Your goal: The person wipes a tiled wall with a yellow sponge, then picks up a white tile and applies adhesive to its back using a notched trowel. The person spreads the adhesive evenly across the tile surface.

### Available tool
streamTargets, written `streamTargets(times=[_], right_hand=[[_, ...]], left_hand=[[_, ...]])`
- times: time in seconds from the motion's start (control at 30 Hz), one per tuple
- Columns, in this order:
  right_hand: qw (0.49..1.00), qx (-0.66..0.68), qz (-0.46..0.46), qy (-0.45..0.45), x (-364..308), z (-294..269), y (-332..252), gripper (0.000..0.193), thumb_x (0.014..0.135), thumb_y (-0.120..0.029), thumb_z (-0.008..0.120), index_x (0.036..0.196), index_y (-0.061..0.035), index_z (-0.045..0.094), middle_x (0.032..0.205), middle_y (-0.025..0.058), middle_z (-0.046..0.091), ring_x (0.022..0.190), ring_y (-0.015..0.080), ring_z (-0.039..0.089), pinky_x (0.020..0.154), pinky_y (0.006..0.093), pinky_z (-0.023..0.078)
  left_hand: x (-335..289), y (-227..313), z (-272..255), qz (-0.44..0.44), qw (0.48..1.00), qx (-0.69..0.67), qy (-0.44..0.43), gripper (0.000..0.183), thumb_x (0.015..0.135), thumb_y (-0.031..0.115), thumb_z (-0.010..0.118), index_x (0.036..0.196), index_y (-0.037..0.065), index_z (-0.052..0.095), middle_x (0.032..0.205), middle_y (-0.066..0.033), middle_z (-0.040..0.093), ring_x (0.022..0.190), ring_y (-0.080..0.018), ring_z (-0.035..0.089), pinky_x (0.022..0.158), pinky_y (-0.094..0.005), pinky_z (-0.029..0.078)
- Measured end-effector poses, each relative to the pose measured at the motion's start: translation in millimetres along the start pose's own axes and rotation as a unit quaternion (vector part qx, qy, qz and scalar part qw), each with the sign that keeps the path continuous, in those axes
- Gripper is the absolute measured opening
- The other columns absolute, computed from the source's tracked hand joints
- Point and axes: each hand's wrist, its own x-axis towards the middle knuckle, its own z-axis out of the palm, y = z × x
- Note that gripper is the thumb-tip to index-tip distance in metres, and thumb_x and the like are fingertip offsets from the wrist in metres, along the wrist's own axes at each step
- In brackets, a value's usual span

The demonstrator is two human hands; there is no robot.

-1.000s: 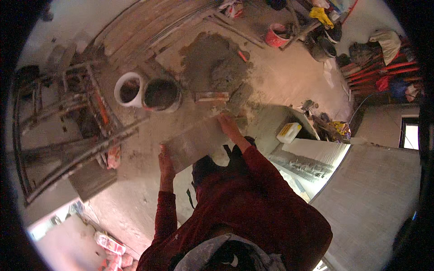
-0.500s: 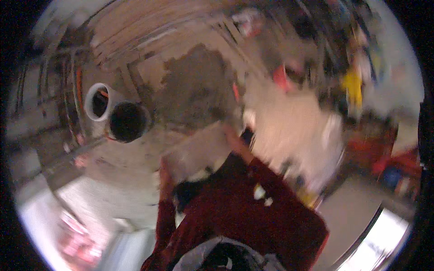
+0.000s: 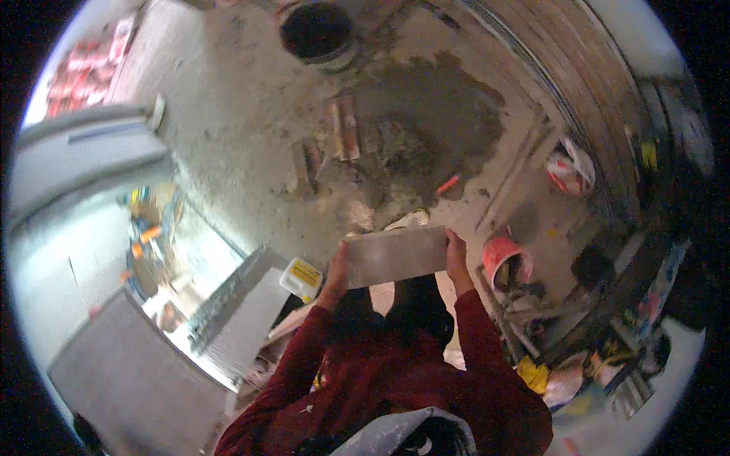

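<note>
A grey rectangular block [image 3: 397, 257], flat-faced and brick-like, is held level in front of my body between both hands. My left hand [image 3: 335, 275] grips its left end, and my right hand [image 3: 457, 258] presses against its right end. Below and beyond it my feet show on the dirty floor, the shoe [image 3: 409, 220] partly covered by the block. A wet grey mortar patch [image 3: 426, 114] spreads on the floor ahead. Two reddish bricks, one of them a long brick [image 3: 344, 128], lie at its left edge. An orange-red stick-like thing [image 3: 447, 185] rests near its lower right.
Far ahead stands a dark-mouthed bucket [image 3: 315, 32]. To the right lie a tipped red bucket [image 3: 505, 261], a white and red bag [image 3: 570, 169] and scattered scraps. On the left are a pale block stack [image 3: 239, 311], a white tub with a yellow label [image 3: 301, 280] and a grey panel [image 3: 141, 365].
My view has swung round to the left, so the mortar patch and bucket now appear farther right. The block stays between both hands and is now held more level.
</note>
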Motion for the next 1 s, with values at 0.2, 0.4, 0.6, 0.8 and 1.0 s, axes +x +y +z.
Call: streamTargets(times=[0.2,0.4,0.6,0.8,1.0], right_hand=[[0.959,-0.261,-0.109,-0.023,65.9,29.1,61.7,0.044,0.094,-0.036,0.048,0.100,0.0047,0.065,0.098,0.0144,0.068,0.087,0.0258,0.063,0.078,0.0379,0.047],[0.870,-0.432,-0.165,-0.173,186.8,83.0,199.2,0.052,0.096,-0.042,0.043,0.100,0.0055,0.064,0.093,0.0167,0.068,0.087,0.0259,0.064,0.076,0.0390,0.048],[0.794,-0.492,-0.075,-0.349,296.3,138.3,290.8,0.034,0.085,-0.031,0.058,0.095,0.0007,0.062,0.085,0.0196,0.065,0.080,0.0336,0.064,0.072,0.0434,0.049],[0.457,-0.624,-0.401,-0.490,382.8,129.0,385.0,0.024,0.071,-0.020,0.068,0.083,-0.0004,0.061,0.080,0.0175,0.064,0.077,0.0374,0.062,0.069,0.0482,0.049],[0.603,-0.596,-0.123,-0.516,392.8,145.0,364.1,0.032,0.089,-0.029,0.055,0.098,0.0009,0.064,0.078,0.0137,0.069,0.067,0.0233,0.068,0.059,0.0392,0.052]], left_hand=[[33.5,-73.6,-46.1,0.021,0.991,0.048,0.127,0.076,0.094,0.063,0.039,0.117,-0.006,0.059,0.111,-0.0155,0.061,0.101,-0.0212,0.056,0.088,-0.0360,0.043],[147.0,-152.9,-113.9,0.016,0.959,0.119,0.258,0.076,0.094,0.064,0.034,0.106,-0.005,0.065,0.094,-0.0206,0.066,0.089,-0.0259,0.060,0.081,-0.0380,0.045],[314.2,-299.3,-192.9,0.029,0.961,0.030,0.273,0.075,0.094,0.061,0.035,0.127,-0.003,0.055,0.115,-0.0237,0.061,0.101,-0.0306,0.061,0.086,-0.0364,0.047],[402.0,-378.8,-224.3,-0.021,0.959,0.092,0.269,0.074,0.096,0.060,0.026,0.124,-0.002,0.055,0.109,-0.0262,0.061,0.099,-0.0345,0.060,0.086,-0.0411,0.046],[425.1,-392.2,-235.0,-0.023,0.938,0.120,0.325,0.078,0.094,0.063,0.024,0.113,-0.003,0.061,0.098,-0.0284,0.063,0.098,-0.0407,0.059,0.087,-0.0458,0.044]])
